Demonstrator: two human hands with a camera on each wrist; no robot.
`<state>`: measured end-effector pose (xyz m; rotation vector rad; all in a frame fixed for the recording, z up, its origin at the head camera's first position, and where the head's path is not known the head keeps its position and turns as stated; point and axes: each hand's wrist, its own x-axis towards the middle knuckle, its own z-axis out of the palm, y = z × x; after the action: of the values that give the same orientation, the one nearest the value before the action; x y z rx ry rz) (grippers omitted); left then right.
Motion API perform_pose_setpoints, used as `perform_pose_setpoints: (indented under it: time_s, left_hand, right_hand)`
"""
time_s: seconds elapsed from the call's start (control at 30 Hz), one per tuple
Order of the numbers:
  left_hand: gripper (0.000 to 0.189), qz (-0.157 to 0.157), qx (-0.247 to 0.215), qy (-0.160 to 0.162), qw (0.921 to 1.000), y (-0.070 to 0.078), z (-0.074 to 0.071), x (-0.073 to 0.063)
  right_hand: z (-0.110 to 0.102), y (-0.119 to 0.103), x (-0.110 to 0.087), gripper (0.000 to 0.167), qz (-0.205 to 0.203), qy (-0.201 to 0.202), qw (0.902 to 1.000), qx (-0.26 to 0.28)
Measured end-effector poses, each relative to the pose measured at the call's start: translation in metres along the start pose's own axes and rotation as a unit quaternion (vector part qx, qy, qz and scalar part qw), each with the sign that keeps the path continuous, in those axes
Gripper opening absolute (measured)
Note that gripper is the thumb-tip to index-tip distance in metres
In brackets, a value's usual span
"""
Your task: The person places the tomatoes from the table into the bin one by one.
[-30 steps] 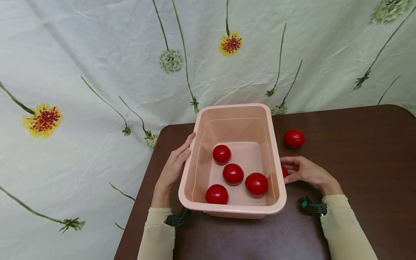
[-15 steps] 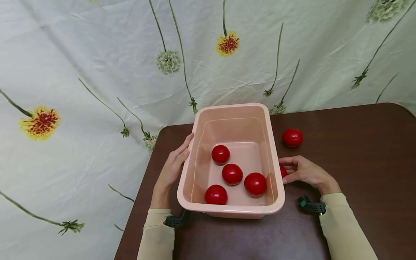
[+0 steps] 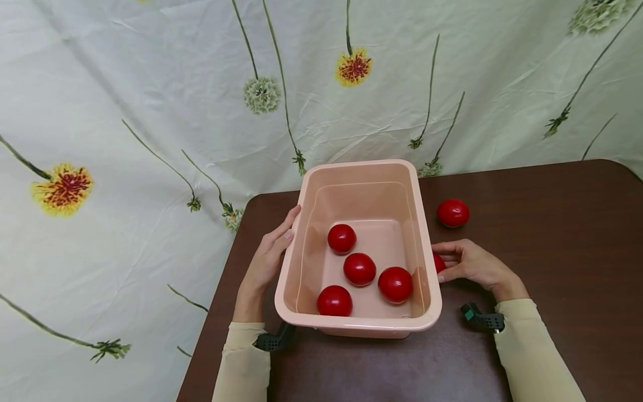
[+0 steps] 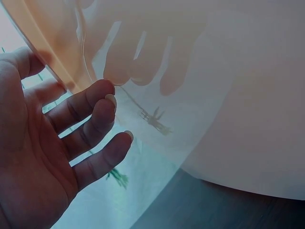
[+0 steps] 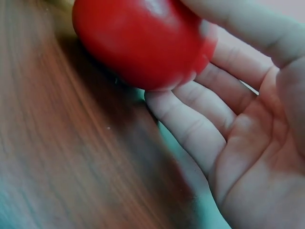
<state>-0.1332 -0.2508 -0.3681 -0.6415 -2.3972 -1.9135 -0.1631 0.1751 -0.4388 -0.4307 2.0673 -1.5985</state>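
Observation:
A pale pink plastic tub (image 3: 359, 322) stands on the table with several shiny red tomatoes inside, among them a tomato (image 3: 359, 269) near the middle. My left hand (image 3: 267, 258) touches the tub's left side; in the left wrist view its loosely bent fingers (image 4: 95, 124) meet the glossy outer wall. Beside the right wall, my right hand (image 3: 477, 265) holds another tomato (image 5: 143, 40) between thumb and fingers. The tub's rim hides most of that tomato from the head view. One more tomato (image 3: 453, 213) lies on the table beyond the right hand.
The dark brown table (image 3: 542, 223) extends to the right, its far edge against a pale cloth (image 3: 201, 84) printed with flowers. Its left edge runs just beyond the left forearm. Dark bands (image 3: 482, 318) sit on both wrists.
The head view has shifted slightly. Both hands, the tub and the tomatoes keep their places relative to each other.

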Motion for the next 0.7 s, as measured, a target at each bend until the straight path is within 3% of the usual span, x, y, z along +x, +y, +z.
perform_pose_setpoints:
  time_s: [0.23,0.53,0.7]
  left_hand:
    - [0.048,-0.004,0.004,0.004,1.0,0.001,-0.001,0.0]
    - [0.049,-0.005,-0.003,0.0,1.0,-0.001,-0.001,-0.001]
    - [0.048,-0.002,-0.001,-0.001,1.0,-0.002,-0.001,-0.001]
  right_hand:
    - [-0.001,-0.003,-0.001,0.079,0.012,0.047,0.9988,-0.002]
    - [-0.004,-0.01,-0.007,0.071,-0.012,0.085,0.9957,0.035]
    - [-0.008,-0.022,-0.011,0.069,0.007,0.129,0.991,0.037]
